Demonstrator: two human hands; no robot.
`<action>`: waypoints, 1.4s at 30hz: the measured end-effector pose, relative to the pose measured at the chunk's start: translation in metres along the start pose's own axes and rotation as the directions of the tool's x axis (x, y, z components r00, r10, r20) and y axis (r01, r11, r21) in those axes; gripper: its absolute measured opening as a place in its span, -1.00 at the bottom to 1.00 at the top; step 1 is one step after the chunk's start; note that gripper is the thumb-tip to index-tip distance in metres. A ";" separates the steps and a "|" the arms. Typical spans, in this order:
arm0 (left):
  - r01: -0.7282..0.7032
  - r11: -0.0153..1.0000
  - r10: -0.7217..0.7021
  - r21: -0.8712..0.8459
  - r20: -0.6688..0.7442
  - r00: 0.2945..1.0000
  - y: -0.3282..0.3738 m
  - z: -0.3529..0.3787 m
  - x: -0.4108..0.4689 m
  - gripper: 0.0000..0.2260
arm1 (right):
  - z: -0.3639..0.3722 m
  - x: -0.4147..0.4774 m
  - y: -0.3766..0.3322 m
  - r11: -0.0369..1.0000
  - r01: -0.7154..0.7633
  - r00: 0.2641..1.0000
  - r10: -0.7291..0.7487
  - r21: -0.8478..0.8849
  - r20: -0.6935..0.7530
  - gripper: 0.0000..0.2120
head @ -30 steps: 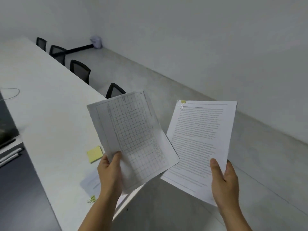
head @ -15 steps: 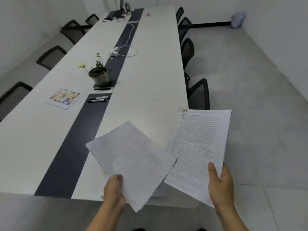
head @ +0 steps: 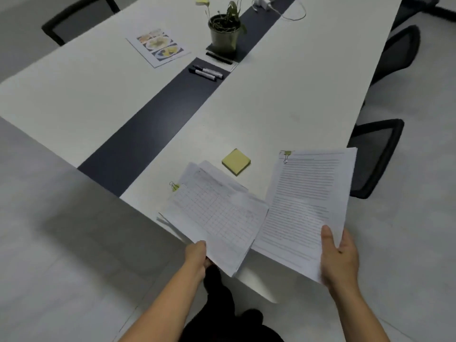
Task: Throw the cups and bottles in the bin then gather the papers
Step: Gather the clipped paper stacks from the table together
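Observation:
My left hand [head: 197, 255] grips the near corner of a grid-printed sheet [head: 217, 215], held low over the table's near end. Under it lies another clipped paper stack [head: 214, 171] with a green binder clip [head: 174, 186] showing at its left. My right hand [head: 339, 257] holds a text-printed stack [head: 306, 208] with a green clip at its top left corner, out past the table's right edge. A colour-printed sheet [head: 159, 46] lies on the far left half of the white table [head: 283, 99]. No cups, bottles or bin are visible.
A yellow sticky-note pad [head: 236, 161] sits just beyond the papers. Two markers [head: 206, 72] and a potted plant [head: 225, 30] rest on the dark centre strip [head: 148, 134]. Black chairs [head: 375, 156] line the right side; one more stands far left. A white cable lies at the far end.
The view has swung down and left onto the table's near end. My left hand lowered the grid sheet over the stack lying on the table. My right hand still holds its stack.

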State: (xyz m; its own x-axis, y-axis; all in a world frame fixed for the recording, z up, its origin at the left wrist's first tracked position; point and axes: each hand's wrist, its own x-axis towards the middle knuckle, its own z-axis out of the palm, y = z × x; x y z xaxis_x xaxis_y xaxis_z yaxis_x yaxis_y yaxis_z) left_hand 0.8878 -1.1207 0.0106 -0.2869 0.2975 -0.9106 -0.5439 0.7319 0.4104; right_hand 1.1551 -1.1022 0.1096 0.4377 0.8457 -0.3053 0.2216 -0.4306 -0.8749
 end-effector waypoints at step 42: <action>-0.214 0.928 0.186 -0.304 -0.119 0.975 0.008 -0.001 -0.002 -0.87 | 0.161 0.123 -0.039 0.727 0.515 0.595 0.077 -0.453 0.800 -0.69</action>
State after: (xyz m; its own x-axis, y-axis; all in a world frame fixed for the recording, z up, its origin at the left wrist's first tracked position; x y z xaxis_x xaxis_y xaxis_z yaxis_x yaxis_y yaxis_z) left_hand 0.8829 -1.1162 0.0154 -0.4747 0.3533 -0.8062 -0.6831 0.4297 0.5905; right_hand 1.0598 -0.9307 0.0454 -0.4195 0.7221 -0.5501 0.7817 -0.0207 -0.6233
